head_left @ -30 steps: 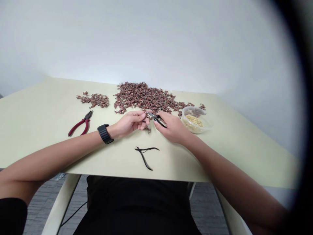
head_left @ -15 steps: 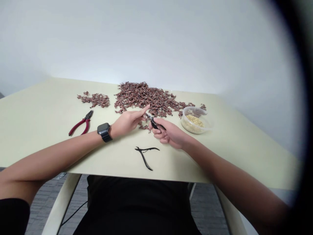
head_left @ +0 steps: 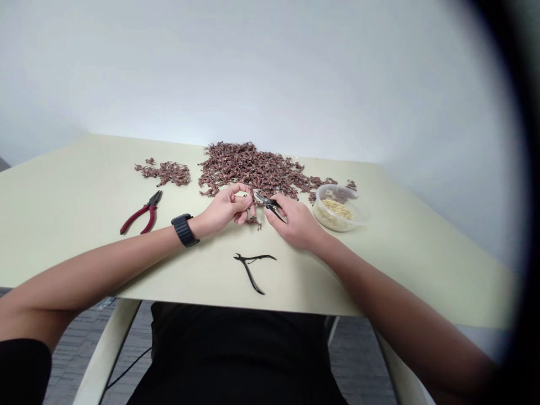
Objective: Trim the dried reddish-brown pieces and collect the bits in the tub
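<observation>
My left hand (head_left: 230, 209), with a black watch (head_left: 184, 230) on its wrist, is pinched closed in front of the big pile. What sits between its fingertips is too small to make out. Opposite it, my right hand (head_left: 295, 222) grips small black-handled pliers (head_left: 272, 205), their handles spread and jaws pointing at the left fingertips. Beneath the hands lie a few loose reddish-brown pieces (head_left: 255, 223). Behind them spreads a large pile of the same small reddish-brown pieces (head_left: 248, 166), with thin wiry, shiny bits.
Red-handled pliers (head_left: 141, 216) lie at the left, below a smaller pile of pieces (head_left: 166, 173). Black nippers (head_left: 251, 270) rest near the front edge of the table (head_left: 202, 281). A clear round tub (head_left: 327, 219) on the right holds small yellowish bits (head_left: 337, 209).
My left hand has turned, its extended index finger now curled into a pinch. My right hand has rolled over and drawn slightly away, and the pliers' handles have spread.
</observation>
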`<state>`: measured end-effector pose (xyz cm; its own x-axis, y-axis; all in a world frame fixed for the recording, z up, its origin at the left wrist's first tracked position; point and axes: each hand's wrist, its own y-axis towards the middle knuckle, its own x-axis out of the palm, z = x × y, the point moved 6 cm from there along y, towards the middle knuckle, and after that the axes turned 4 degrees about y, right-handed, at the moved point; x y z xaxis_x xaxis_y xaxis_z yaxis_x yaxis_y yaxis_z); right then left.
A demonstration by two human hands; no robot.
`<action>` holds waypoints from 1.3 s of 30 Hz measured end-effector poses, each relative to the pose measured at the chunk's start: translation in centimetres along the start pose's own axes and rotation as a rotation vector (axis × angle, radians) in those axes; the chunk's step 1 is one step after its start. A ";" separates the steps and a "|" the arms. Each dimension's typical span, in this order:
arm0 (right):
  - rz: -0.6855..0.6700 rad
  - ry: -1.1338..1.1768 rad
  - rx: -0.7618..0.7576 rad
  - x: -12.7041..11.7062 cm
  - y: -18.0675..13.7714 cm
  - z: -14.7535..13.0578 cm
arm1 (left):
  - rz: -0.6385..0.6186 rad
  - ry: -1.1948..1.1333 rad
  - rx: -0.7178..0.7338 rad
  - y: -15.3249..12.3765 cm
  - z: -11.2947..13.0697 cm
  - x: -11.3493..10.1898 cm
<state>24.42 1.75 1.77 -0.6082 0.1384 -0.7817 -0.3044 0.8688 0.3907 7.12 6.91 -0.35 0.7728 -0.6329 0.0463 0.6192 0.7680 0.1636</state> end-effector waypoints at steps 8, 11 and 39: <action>-0.021 -0.043 -0.040 0.1 0.0 0.4 | -0.029 -0.056 -0.022 0.2 -0.4 0.0; -0.027 -0.027 -0.042 0.2 0.0 0.4 | -0.020 -0.068 -0.032 0.2 -0.5 -0.1; -0.142 0.414 0.199 0.6 -0.1 0.4 | 0.030 0.189 0.110 -0.1 0.3 -0.2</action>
<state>24.36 1.92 1.10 -0.8240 -0.1545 -0.5452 -0.2843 0.9450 0.1619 6.82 6.92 -0.04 0.8091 -0.5729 -0.1310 0.5850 0.7640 0.2722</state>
